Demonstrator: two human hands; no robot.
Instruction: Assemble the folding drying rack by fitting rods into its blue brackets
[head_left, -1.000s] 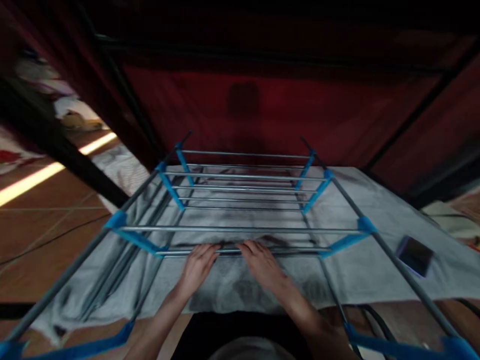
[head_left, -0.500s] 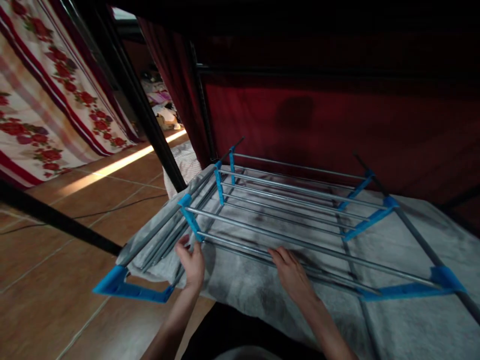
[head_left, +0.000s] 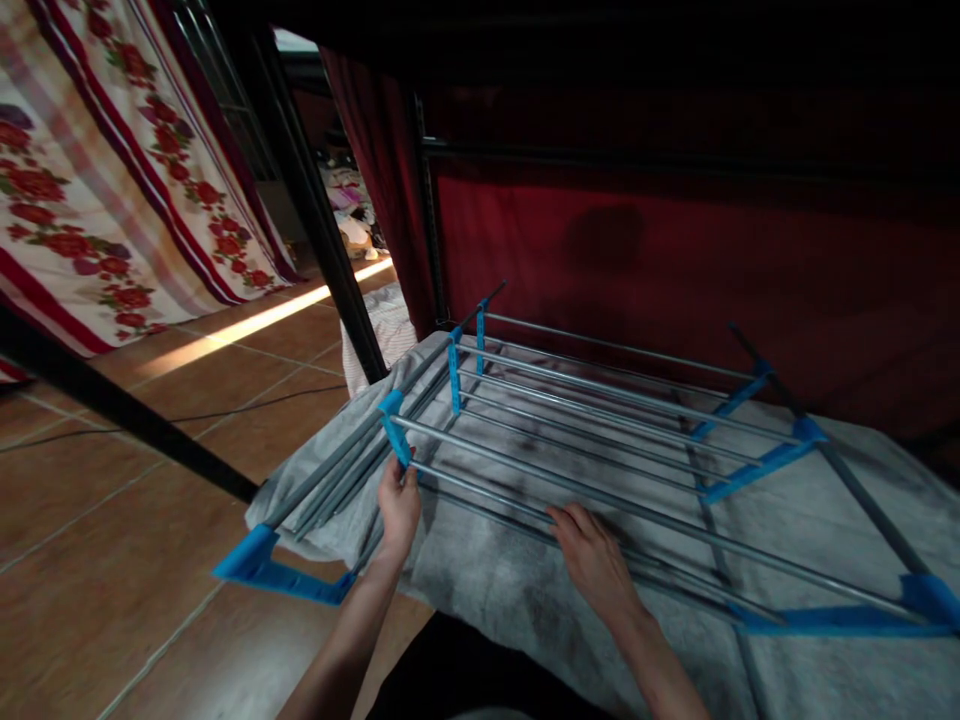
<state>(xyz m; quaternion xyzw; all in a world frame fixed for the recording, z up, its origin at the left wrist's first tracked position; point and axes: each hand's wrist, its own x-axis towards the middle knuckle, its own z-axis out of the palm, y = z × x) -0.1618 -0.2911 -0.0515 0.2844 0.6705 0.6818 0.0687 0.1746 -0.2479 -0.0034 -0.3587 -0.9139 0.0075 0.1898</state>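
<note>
Reaching forward, palms down — left hand pinching a blue bracket, right hand bent over a rod, grip unclear.

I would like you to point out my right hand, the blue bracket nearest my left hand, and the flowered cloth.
Right hand (head_left: 591, 552), head view: back of the hand.
Blue bracket (head_left: 396, 430), head view: middle of its length.
Flowered cloth (head_left: 127, 180), head view: middle of its surface.

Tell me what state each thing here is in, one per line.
Left hand: touching a blue bracket's lower end, closure unclear
Right hand: touching a front rod, closure unclear
Grey tubes at left: lying side by side
Grey cloth: spread out, wrinkled at left
Flowered curtain: hanging
Dark red curtain: hanging
Black cable: lying across the floor
</note>
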